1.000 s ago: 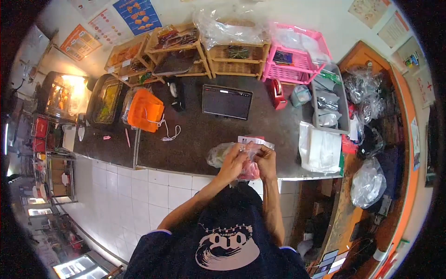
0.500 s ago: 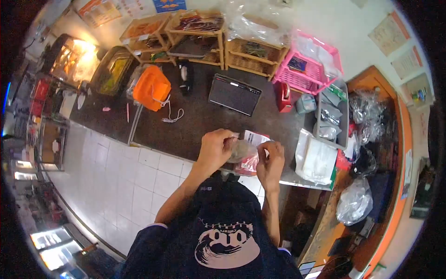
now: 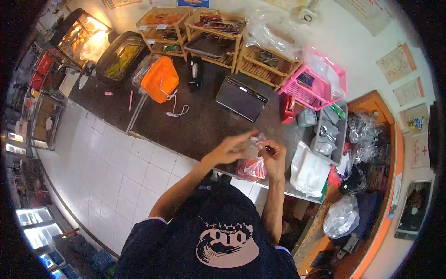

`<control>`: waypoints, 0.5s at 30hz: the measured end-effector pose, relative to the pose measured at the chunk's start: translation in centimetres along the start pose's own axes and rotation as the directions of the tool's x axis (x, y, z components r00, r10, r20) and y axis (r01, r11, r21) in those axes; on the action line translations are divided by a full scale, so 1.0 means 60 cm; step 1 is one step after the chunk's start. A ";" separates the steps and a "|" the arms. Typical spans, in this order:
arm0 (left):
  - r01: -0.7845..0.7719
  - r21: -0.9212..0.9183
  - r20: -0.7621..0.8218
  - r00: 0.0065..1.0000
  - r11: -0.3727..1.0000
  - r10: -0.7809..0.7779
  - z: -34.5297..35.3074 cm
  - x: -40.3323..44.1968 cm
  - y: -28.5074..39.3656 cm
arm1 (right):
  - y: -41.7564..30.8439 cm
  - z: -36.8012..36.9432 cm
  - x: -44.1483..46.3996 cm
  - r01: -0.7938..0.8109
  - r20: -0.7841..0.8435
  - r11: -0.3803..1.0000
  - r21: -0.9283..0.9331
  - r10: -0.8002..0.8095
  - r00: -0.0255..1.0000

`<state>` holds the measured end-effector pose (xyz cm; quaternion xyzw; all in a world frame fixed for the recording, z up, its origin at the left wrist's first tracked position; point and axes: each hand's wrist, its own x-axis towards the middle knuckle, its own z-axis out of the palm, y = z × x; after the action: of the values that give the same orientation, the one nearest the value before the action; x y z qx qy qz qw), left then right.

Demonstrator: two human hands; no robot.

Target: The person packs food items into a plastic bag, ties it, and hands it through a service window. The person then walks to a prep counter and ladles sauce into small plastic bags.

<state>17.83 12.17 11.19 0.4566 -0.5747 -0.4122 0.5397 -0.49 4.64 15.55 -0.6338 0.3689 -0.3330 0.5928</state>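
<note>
My right hand (image 3: 274,156) has its thumb and fingers pinched on the gathered top of a clear plastic bag (image 3: 253,149), above the counter's front edge. At the bag's left side is my left hand (image 3: 229,149), its fingers reaching across the top and smeared by motion. Whether they grip the plastic, I cannot tell. Just below the bag shows a red packet (image 3: 251,169) with shiny wrapping; whether it lies inside the bag or behind it is unclear.
Behind my hands a black flat device (image 3: 241,98) lies on the dark counter (image 3: 200,125). An orange basket (image 3: 160,80), a red tape dispenser (image 3: 287,110), a pink basket (image 3: 312,90) and a grey bin (image 3: 341,132) surround it. White plastic bags (image 3: 310,169) lie at right.
My hands have come closer together at the bag's top. The left hand has swung from a pinch to reaching across it. The view has shifted slightly.
</note>
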 end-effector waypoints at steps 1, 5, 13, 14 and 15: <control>0.000 -0.004 0.000 1.000 1.000 0.000 0.027 -0.006 -0.021 | 0.010 0.006 0.003 0.088 -0.014 0.993 -0.075 -0.090 0.996; -0.157 0.170 -0.014 0.987 0.973 0.162 0.097 -0.009 -0.080 | 0.005 0.006 0.009 0.182 -0.099 0.916 -0.357 -0.231 0.968; 0.296 -0.305 -0.020 0.948 0.905 -0.317 0.101 -0.028 -0.173 | 0.136 -0.006 0.031 -0.070 -0.449 0.973 0.219 0.164 0.878; 0.298 -0.304 0.005 0.950 0.905 -0.311 0.101 -0.023 -0.166 | 0.141 -0.006 0.028 -0.064 -0.471 0.974 0.218 0.162 0.867; 0.413 -0.363 -0.009 0.895 0.835 -0.446 0.102 -0.020 -0.156 | 0.144 -0.008 0.028 -0.045 -0.429 0.973 0.224 0.141 0.892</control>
<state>12.50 10.91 1.36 0.4887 -0.3484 -0.5971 0.5323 -0.69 2.75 6.93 -0.4575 0.4869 -0.4760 0.5719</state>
